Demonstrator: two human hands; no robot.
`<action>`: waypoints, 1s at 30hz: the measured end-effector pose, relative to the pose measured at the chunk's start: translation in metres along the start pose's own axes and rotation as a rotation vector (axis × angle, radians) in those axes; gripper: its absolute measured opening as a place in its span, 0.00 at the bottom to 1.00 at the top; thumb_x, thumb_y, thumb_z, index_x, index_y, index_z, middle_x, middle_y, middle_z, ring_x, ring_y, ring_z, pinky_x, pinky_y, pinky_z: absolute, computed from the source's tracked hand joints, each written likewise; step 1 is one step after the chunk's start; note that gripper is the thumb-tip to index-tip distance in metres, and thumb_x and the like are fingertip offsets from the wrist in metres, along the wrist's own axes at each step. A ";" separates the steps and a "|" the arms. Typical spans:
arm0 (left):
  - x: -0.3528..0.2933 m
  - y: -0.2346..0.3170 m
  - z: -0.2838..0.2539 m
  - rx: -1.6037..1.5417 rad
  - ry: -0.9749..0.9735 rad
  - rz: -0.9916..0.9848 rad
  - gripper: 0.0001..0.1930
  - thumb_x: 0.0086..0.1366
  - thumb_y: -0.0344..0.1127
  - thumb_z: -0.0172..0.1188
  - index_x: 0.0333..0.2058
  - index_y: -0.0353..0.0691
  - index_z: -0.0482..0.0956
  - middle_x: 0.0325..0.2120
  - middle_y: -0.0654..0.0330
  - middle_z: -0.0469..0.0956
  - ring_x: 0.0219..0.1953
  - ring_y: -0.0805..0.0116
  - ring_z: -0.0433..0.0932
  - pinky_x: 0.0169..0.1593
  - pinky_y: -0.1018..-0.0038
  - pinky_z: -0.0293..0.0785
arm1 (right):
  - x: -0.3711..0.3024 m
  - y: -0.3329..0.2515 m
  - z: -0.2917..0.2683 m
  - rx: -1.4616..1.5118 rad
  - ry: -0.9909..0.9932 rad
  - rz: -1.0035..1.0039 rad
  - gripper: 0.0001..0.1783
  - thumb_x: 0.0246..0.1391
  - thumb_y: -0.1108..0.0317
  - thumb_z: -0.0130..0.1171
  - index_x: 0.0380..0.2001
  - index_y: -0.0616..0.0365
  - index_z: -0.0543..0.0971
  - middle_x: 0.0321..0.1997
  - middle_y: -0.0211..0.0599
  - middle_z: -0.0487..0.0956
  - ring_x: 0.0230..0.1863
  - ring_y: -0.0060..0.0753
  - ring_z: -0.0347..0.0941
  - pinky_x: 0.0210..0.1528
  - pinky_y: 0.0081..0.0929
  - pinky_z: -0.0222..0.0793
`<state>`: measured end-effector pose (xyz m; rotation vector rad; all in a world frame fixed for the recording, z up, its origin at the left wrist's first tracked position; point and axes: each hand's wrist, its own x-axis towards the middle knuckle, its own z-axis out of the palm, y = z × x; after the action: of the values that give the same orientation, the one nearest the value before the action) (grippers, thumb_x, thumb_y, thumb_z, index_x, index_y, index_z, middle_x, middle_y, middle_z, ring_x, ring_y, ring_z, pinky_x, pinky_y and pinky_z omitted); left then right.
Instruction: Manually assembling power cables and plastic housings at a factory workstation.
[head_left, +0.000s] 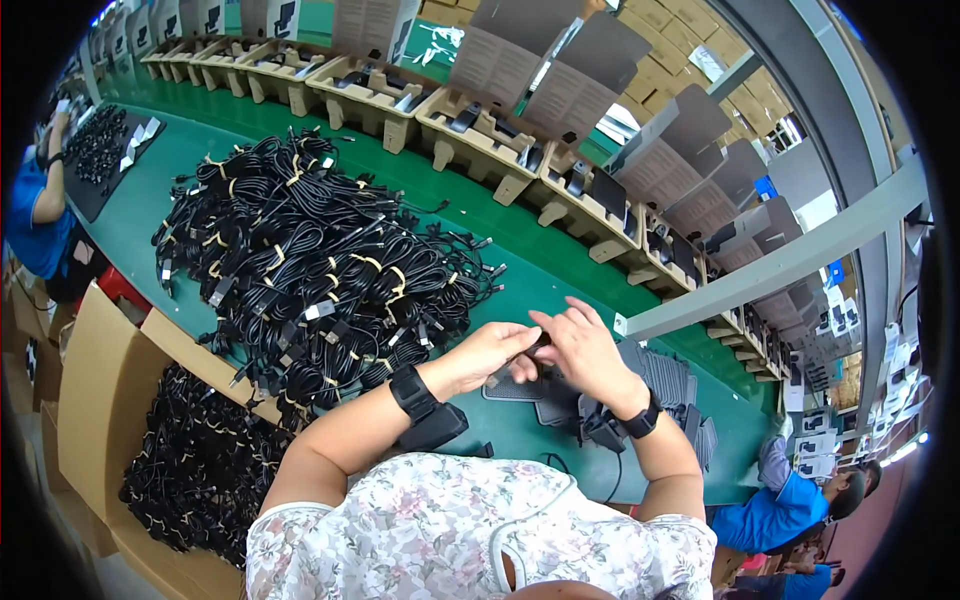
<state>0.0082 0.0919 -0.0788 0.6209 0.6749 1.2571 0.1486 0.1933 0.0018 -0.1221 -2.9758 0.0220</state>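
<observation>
My left hand (490, 355) and my right hand (590, 350) meet over the green table, in front of my chest. Between their fingertips is a small black piece (541, 341), mostly covered by the fingers, so its kind is unclear. The left thumb and fingers pinch it from the left. My right hand closes on it from the other side, some of its fingers raised. Left of my hands lies a big heap of black USB cables (330, 260), coiled and bundled with pale ties. Dark grey ribbed pads (660, 375) lie partly behind and beside my right hand.
A cardboard box (95, 390) full of black cables stands at lower left. Open product boxes with moulded trays (480, 135) line the far belt. A grey metal bar (770, 265) slants in at right. People in blue work at left (35, 215) and right (780, 515).
</observation>
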 end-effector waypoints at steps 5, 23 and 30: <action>0.011 -0.016 0.016 -0.079 0.403 0.304 0.13 0.68 0.37 0.47 0.47 0.36 0.63 0.29 0.60 0.72 0.21 0.75 0.73 0.24 0.81 0.68 | 0.021 0.051 -0.015 -0.079 0.214 0.250 0.13 0.52 0.64 0.57 0.41 0.54 0.75 0.32 0.41 0.78 0.32 0.44 0.75 0.33 0.38 0.69; 0.019 -0.066 -0.017 0.868 0.460 0.511 0.18 0.61 0.26 0.52 0.49 0.35 0.61 0.29 0.60 0.71 0.25 0.68 0.73 0.32 0.73 0.71 | 0.184 0.232 -0.018 -0.425 -0.325 0.657 0.20 0.56 0.51 0.47 0.39 0.55 0.78 0.38 0.47 0.79 0.43 0.50 0.74 0.43 0.41 0.69; 0.020 -0.065 -0.015 0.853 0.457 0.500 0.18 0.60 0.24 0.51 0.49 0.35 0.60 0.29 0.60 0.71 0.25 0.69 0.73 0.32 0.73 0.71 | 0.206 0.246 0.004 -0.297 -0.316 0.674 0.23 0.57 0.53 0.46 0.34 0.64 0.78 0.36 0.53 0.79 0.41 0.54 0.74 0.42 0.44 0.69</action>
<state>0.0416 0.0993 -0.1397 1.2719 1.5402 1.5750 -0.0348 0.4555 0.0260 -1.2480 -3.0510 -0.3469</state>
